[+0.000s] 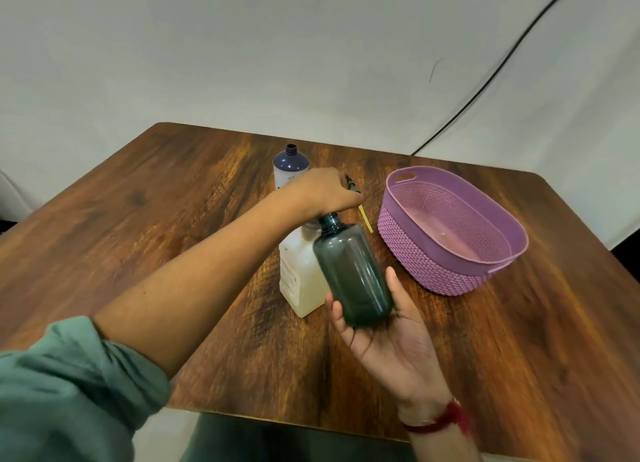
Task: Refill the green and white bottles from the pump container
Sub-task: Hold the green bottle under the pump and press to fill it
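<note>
Two hands converge: the left hand [322,193] cups the hidden top of the cream square pump container [301,281], fingers curled over it. The right hand [391,344] grips the translucent dark-green plastic bottle [353,274] by its base, long axis tilted up-left, open neck just under the left hand. The uncapped white bottle [290,169] stands behind, and the purple plastic basket [485,264] sits near on the right.

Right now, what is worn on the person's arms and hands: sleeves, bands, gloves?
Grey-green sleeve bunched near the left elbow; left hand bare. The right hand is bare too, with a red thread band round its wrist. No gloves or watch visible.
</note>
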